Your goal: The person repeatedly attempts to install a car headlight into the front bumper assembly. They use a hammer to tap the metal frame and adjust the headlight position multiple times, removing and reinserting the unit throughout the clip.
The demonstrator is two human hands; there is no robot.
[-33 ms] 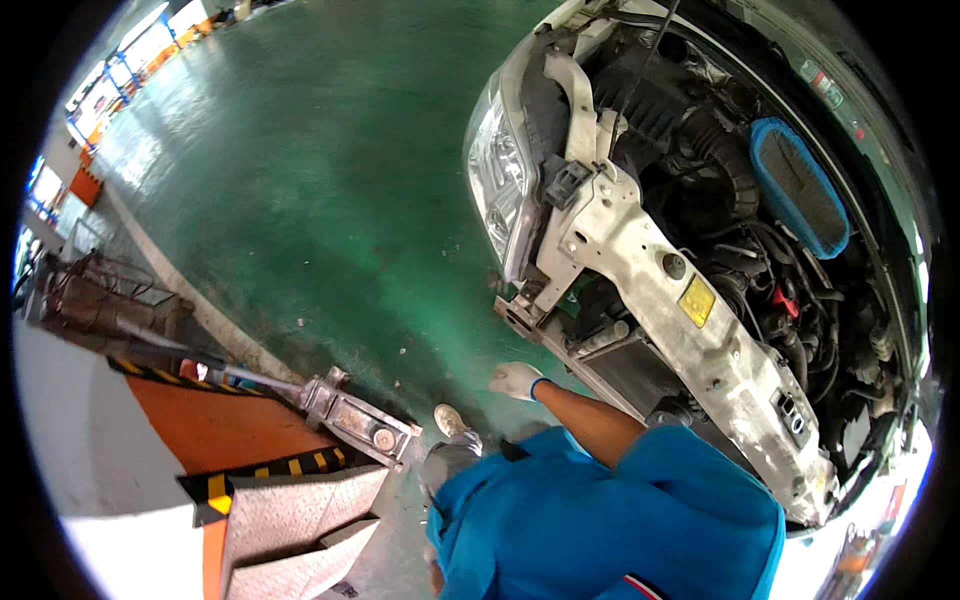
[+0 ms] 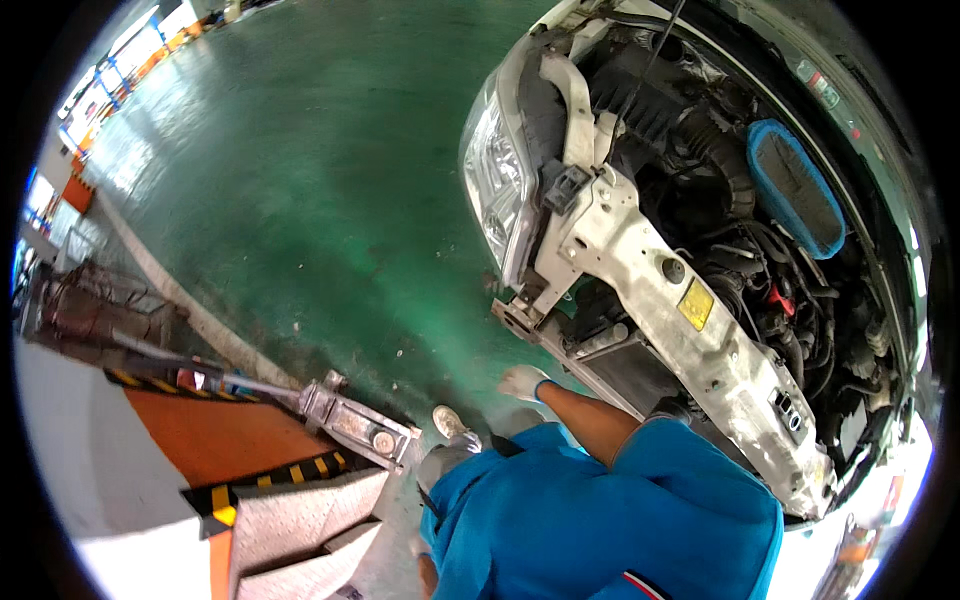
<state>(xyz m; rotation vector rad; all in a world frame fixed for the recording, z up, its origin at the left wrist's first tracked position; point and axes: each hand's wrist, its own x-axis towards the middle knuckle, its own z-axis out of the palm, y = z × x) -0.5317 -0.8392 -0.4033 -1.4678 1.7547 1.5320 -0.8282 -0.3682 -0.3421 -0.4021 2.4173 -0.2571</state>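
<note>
My right hand (image 2: 523, 382), in a pale work glove with a blue cuff, hangs beside the car's front end, apart from it. Its fingers look loosely curled but blur together; nothing shows in them. Of my left hand (image 2: 418, 547) only a bit of pale glove shows at the left edge of my blue shirt, its fingers hidden. To the right stands a car with its engine bay (image 2: 700, 170) exposed and the front bumper off. A pale metal crossbeam (image 2: 650, 255) with a yellow label runs across its front, above the radiator (image 2: 625, 375). An oval blue-rimmed filter (image 2: 800, 190) lies over the engine bay.
A floor jack (image 2: 350, 415) with a long handle lies left of my shoe (image 2: 450, 421). Behind it are an orange and white base (image 2: 220, 435) with black-yellow striped edging and pale angled plates (image 2: 300, 520). The headlight (image 2: 495, 170) juts out at the car's corner.
My right hand has shifted slightly to the right. A little more of my left glove shows at the shirt's edge. The car and jack stay in place.
</note>
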